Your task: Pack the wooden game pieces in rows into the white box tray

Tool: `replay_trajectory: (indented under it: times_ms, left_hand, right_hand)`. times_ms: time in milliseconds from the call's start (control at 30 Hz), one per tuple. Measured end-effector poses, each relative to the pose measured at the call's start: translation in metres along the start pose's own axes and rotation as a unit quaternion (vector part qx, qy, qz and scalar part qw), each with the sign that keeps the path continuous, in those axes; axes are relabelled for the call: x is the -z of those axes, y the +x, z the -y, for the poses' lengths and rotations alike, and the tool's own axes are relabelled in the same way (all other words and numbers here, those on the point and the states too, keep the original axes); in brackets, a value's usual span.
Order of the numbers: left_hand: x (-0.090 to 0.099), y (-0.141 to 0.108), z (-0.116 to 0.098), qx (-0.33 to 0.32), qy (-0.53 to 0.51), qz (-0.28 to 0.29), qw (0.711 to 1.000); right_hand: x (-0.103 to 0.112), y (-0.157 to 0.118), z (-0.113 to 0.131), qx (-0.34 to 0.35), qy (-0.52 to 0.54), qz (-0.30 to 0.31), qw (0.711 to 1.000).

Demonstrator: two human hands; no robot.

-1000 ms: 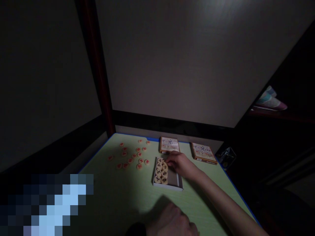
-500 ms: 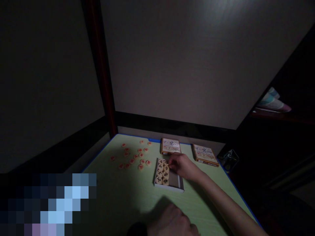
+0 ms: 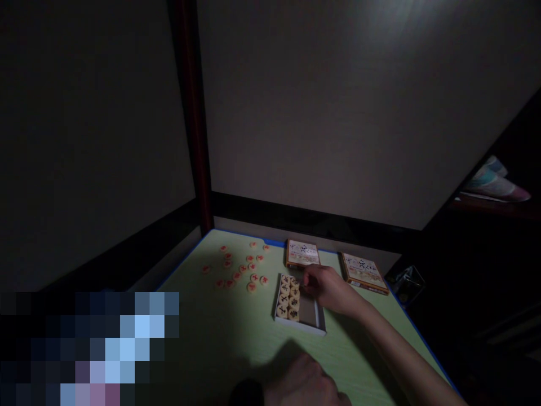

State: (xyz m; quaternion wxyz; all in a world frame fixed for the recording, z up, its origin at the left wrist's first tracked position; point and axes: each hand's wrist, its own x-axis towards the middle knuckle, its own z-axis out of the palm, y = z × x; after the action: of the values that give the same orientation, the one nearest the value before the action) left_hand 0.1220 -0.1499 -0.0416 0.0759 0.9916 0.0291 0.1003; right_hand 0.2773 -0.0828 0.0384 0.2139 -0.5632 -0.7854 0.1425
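My right hand reaches over a shallow white box. Its thumb and index finger are bent and slightly apart beside the top xiangqi piece of the second column, with nothing visible between them. Round wooden pieces with black characters fill two columns at the box's left, and its right side shows bare bottom. My left hand is near the bottom edge, knuckles up, with a dark band or cuff at the wrist. Its fingers curl under and are mostly hidden, so I cannot see whether it holds anything.
Several red-character xiangqi pieces lie scattered on the left of the pale green table. Two printed boxes lie at the back, against a wall. A pixelated patch covers the lower left.
The view has turned a little left, so everything sits farther right. My right fingers have drawn slightly off the top piece of the second column, which now shows in its place. The left hand stays put.
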Motion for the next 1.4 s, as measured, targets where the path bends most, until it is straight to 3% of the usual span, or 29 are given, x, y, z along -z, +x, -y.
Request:
replay_trajectory:
  times_ms: [167, 267, 367, 467, 533, 567, 700, 767, 900, 1067, 1200, 1400]
  left_hand:
    - [0.005, -0.009, -0.002, 0.004, -0.004, -0.020, 1.000]
    - [0.012, -0.015, -0.004, 0.010, -0.004, -0.063, 0.998]
    - [0.022, -0.016, -0.006, 0.051, 0.018, -0.107, 0.993]
    - [0.042, -0.016, 0.001, 0.101, 0.043, -0.113, 0.988]
    - [0.061, -0.020, 0.014, 0.166, 0.044, -0.094, 0.981]
    - [0.072, -0.025, 0.023, 0.229, 0.040, -0.092, 0.968]
    - [0.108, -0.055, 0.065, 0.463, 0.061, -0.061, 0.882]
    - [0.117, -0.072, 0.083, 0.525, 0.089, -0.052, 0.845]
    - [0.116, -0.095, 0.101, 0.558, 0.118, -0.039, 0.821]
    - [0.104, -0.098, 0.107, 0.535, 0.114, -0.025, 0.837]
    - [0.098, -0.097, 0.109, 0.530, 0.100, -0.030, 0.841]
    - [0.102, -0.091, 0.105, 0.544, 0.069, -0.025, 0.836]
  right_hand:
    - [0.002, 0.000, -0.002, 0.015, 0.002, -0.022, 1.000]
    - [0.002, 0.000, -0.003, 0.020, 0.008, -0.046, 0.999]
    - [0.003, 0.000, -0.004, 0.030, 0.011, -0.058, 0.998]
    - [0.005, 0.000, -0.004, 0.037, 0.017, -0.067, 0.997]
    - [0.006, 0.000, -0.004, 0.039, 0.025, -0.078, 0.996]
    - [0.007, -0.001, -0.003, 0.040, 0.030, -0.083, 0.995]
    - [0.005, 0.004, 0.006, 0.057, 0.038, -0.082, 0.994]
    - [0.000, 0.013, 0.016, 0.073, 0.027, -0.065, 0.995]
    - [-0.019, 0.044, 0.038, 0.095, -0.017, 0.018, 0.995]
    - [-0.041, 0.079, 0.049, 0.111, -0.092, 0.144, 0.979]
    - [-0.047, 0.087, 0.049, 0.115, -0.148, 0.149, 0.971]
    - [-0.036, 0.094, 0.050, 0.100, -0.168, 0.145, 0.970]
